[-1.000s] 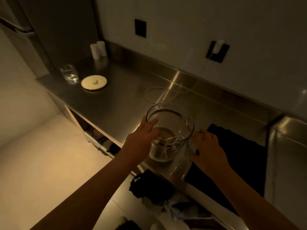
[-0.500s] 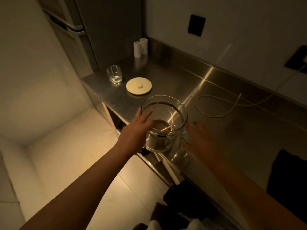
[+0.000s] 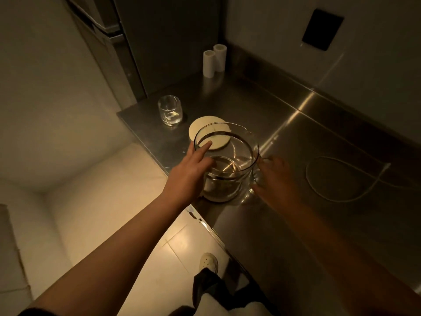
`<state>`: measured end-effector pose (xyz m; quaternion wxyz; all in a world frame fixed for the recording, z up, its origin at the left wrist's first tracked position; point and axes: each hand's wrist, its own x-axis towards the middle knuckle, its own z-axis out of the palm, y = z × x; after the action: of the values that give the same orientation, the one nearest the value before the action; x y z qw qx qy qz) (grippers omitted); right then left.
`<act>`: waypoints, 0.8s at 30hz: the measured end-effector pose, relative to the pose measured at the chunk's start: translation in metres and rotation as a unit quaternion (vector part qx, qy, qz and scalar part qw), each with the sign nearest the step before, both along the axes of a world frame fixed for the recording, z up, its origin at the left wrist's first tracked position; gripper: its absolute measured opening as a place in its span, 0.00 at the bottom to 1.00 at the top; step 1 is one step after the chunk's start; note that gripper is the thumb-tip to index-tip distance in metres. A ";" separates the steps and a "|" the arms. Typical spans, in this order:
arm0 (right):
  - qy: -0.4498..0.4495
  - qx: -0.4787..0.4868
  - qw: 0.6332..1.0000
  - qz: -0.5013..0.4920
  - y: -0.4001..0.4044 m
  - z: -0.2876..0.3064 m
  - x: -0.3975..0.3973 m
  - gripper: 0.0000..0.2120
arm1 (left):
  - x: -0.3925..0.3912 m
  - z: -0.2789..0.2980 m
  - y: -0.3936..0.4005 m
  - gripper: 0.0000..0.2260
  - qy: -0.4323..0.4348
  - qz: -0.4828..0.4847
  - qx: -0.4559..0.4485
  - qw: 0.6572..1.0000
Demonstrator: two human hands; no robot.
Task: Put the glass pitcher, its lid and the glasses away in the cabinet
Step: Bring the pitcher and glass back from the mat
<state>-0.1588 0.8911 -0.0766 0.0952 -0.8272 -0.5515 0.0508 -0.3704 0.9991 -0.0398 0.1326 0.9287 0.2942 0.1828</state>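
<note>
Nothing put away yet: glass pitcher (image 3: 226,165) upright near the counter (image 3: 284,224) edge, left hand (image 3: 190,176) pressed flat on its side, right hand (image 3: 274,179) curled at its handle, lid (image 3: 210,135) and glass (image 3: 170,110) waiting just behind.

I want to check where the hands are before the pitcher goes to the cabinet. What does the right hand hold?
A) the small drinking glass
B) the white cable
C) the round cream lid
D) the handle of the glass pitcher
D: the right hand is curled at the handle side of the glass pitcher, while the left hand rests against its other wall.
</note>
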 end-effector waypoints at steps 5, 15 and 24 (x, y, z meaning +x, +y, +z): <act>-0.010 0.009 1.000 0.008 0.043 -0.001 0.010 0.32 | 0.003 -0.004 0.041 0.13 0.005 0.002 -0.003 1.000; 0.046 -0.002 0.998 -0.036 0.095 -0.010 0.034 0.45 | -0.011 -0.018 0.077 0.16 0.015 -0.065 -0.002 0.998; 0.048 0.009 0.997 -0.068 0.121 -0.013 0.046 0.40 | -0.013 -0.015 0.088 0.34 0.058 -0.074 -0.009 0.996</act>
<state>-0.1132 1.0120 -0.0897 0.1317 -0.8585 -0.4892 0.0788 -0.3831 1.0872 -0.0548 0.1366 0.9557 0.2332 0.1162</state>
